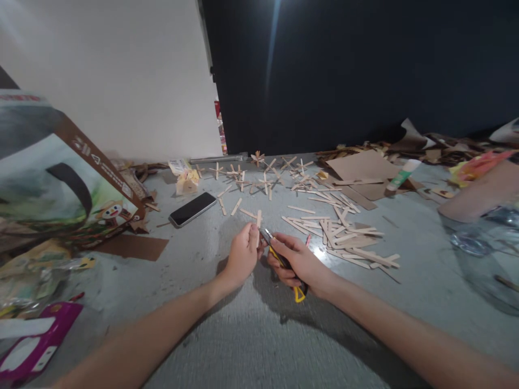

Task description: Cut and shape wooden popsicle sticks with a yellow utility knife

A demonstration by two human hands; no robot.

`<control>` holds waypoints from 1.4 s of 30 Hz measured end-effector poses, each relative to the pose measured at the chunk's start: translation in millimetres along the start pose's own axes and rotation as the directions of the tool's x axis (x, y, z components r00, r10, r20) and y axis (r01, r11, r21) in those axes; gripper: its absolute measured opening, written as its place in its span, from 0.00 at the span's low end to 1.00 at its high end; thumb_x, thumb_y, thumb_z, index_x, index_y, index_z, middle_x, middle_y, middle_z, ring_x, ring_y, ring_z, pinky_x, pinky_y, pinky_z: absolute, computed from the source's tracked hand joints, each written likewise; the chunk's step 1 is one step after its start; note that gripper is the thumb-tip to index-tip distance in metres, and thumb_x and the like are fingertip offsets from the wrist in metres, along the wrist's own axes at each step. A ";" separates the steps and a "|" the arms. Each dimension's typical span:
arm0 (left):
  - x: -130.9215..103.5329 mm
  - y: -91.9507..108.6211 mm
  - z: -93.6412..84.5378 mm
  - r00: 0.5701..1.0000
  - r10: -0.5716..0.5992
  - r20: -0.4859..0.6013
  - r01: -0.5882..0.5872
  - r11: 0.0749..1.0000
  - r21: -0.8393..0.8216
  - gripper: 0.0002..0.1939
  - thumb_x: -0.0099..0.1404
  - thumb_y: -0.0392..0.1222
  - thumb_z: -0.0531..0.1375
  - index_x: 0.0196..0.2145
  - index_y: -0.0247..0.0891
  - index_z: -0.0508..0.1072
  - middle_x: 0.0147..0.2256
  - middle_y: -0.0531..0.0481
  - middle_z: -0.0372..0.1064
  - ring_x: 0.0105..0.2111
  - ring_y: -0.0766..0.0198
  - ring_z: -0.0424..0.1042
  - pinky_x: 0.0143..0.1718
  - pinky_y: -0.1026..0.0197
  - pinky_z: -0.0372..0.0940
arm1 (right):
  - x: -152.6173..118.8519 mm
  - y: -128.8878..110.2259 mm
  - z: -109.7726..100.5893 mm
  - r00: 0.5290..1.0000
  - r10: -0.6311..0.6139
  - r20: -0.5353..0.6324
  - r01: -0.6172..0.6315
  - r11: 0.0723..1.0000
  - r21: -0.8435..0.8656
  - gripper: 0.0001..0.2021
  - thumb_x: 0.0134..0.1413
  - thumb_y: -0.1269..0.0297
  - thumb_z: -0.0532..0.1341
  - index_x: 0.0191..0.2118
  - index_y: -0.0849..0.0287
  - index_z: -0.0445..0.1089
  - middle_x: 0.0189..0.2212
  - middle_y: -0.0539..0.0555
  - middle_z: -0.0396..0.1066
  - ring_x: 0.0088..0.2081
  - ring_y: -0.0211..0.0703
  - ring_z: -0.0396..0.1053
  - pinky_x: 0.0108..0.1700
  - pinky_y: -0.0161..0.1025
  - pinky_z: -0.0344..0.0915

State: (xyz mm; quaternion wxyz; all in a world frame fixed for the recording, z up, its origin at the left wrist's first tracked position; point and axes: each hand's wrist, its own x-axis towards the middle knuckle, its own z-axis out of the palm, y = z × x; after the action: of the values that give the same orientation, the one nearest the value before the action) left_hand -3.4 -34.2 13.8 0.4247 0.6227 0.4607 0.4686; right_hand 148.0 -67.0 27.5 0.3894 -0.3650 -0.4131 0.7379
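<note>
My left hand (242, 254) pinches a wooden craft stick (258, 220) upright between thumb and fingers. My right hand (298, 259) is wrapped round a yellow and black utility knife (299, 293). The knife's metal tip (266, 234) points up and left and is close beside the stick; whether it touches, I cannot tell. To the right of my hands lies a loose pile of craft sticks (344, 237). Beyond them stand several crossed-stick pieces (265, 182), and a few single sticks (236, 206) lie in front of those.
A black phone (193, 209) lies left of centre. At the left are a printed bag (68, 173) and a purple package (44, 340). Cardboard pieces (359, 165) and a glue stick (403, 175) lie at the back right. A clear plastic container (492, 270) is at the far right.
</note>
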 end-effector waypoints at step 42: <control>-5.1 -8.5 -2.3 0.994 0.110 0.022 -0.110 0.927 0.358 0.14 0.79 0.46 0.46 0.38 0.40 0.67 0.30 0.49 0.73 0.29 0.62 0.72 0.31 0.61 0.64 | -7.4 -7.7 5.8 0.999 -0.037 -0.010 0.037 0.999 0.004 0.26 0.51 0.39 0.70 0.39 0.52 0.60 0.21 0.38 0.64 0.14 0.26 0.47 0.13 0.26 0.44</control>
State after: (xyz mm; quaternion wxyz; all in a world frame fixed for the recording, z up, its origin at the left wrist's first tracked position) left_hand -7.9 -37.2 5.1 0.2775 0.7149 0.5024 0.3993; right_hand 148.3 -72.7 38.3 0.4058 -0.3600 -0.4163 0.7297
